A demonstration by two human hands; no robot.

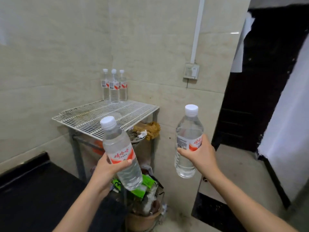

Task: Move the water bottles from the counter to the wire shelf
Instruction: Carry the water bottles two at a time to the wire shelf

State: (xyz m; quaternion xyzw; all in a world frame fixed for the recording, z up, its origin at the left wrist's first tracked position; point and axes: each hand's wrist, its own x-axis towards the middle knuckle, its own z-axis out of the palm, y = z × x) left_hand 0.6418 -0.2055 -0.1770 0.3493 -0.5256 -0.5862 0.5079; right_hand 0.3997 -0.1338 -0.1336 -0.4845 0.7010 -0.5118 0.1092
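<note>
Worktop (33, 181): black, low-left of the wire shelf (93, 119), ending near its left leg. Wire shelf = white grid top on grey legs, set in the wall corner. 3 shelved bottles (114, 87) stand upright at the shelf's back corner, packed tight together; white caps, red/white labels, clear contents.

Your left hand (107, 168) is in front of the shelf's front edge, below top lvl. Fingers + thumb are wrapped round the label band of the left bottle (119, 144). That btl is tilted, cap end up-left and overlapping the shelf's front edge in view. Can't tell if it touches the shelf.

Bin (143, 216): brown, below and in front of the shelf, stuffed w/ green wrappers + other rubbish.

Your right hand (200, 154) is right of the shelf, well apart from it. It grips the right bottle (188, 131) at the label; btl near upright, cap on.

Wall switch box (191, 71) is up-right of the shelf, w/ white conduit (198, 27) running up from it. Dark door (260, 101) is further right of the shelf.
</note>
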